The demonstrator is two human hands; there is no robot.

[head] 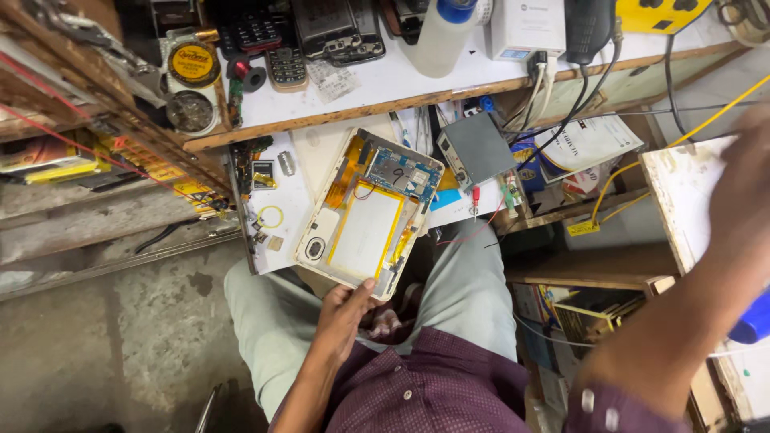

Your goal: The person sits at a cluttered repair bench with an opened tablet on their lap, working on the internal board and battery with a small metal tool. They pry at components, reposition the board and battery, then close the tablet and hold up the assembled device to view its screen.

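My left hand (341, 317) grips the near edge of an opened tablet (369, 212), its thumb on the rim. The tablet lies back-off, tilted over my lap and the small white work shelf (277, 192), showing a white battery with yellow edging, a blue circuit board and orange flex cables. My right hand (742, 188) is stretched far to the right over a white board (682, 200). It is blurred, so its fingers cannot be made out. A blue object (755, 321) shows beside my right forearm at the frame's edge.
The upper white shelf (377, 84) carries old phones, round tins, a white bottle (441, 36) and a white power unit with cables. A grey box (475, 148), a red-tipped tool, yellow wires and papers crowd the right. Concrete floor lies to the left.
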